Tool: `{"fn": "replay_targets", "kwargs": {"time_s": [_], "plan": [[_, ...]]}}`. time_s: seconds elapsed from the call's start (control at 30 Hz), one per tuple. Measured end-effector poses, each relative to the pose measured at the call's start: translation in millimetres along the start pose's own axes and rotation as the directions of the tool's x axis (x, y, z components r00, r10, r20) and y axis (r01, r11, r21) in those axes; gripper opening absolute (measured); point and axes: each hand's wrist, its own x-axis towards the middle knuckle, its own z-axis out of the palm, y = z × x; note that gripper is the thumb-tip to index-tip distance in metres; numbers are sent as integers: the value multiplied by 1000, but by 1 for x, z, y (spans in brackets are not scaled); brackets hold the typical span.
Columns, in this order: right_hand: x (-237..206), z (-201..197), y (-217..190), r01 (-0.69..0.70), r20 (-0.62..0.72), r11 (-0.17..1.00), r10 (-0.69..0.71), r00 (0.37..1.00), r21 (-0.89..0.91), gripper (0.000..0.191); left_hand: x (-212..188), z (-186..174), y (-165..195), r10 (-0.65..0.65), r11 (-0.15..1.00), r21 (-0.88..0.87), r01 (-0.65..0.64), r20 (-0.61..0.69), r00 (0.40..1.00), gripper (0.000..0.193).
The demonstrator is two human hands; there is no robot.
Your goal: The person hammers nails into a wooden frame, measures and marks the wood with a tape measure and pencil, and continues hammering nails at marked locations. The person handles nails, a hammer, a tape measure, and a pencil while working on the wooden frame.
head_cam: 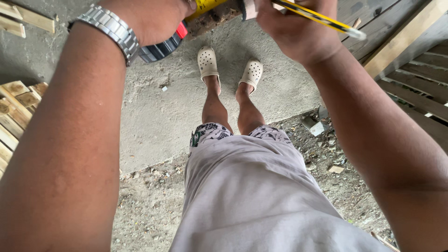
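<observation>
Concrete floor [163,116], grey and rough, gives way to dirt and rubble toward its near edge; the person stands on it in pale perforated clogs [207,63], looking down past raised arms.

Timber: a weathered plank [214,16] crosses the top edge of the view at hand height. Judged stiff, heavy and splintery, it is best steadied from above and not lifted by one end. Slatted pallet boards [415,88] lie at the right edge, stacked wood offcuts [16,102] at the left edge.

Tape measure [161,46]: round dark case with a red patch and a yellow band [205,4] running out along the plank. Judged compact, hard-shelled and moderately weighty, it is held by wrapping the case. Left hand [149,18], with a metal watch [109,30] on its wrist, is curled over the case; the fingers are mostly hidden, so how tightly they close cannot be told.

Pencil [322,19]: yellow with dark stripes, slim. Judged light, rigid and liable to snap at the tip, it is gripped near the working end. Right hand [298,28] has its fingers pressed together, pinching the pencil, whose tail slants out to the right above the plank.
</observation>
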Motion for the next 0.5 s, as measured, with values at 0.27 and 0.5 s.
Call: {"fn": "replay_targets", "kwargs": {"time_s": [0.27,0.5], "plan": [[-39,-64,-44,-171,-212,935,243,947,310,18,-6,43,-35,326,944,-68,-324,25,945,48],[-40,-48,-122,-504,-117,864,499,859,-17,18,-60,97,-156,148,739,-673,-28,122,981,43]]}}
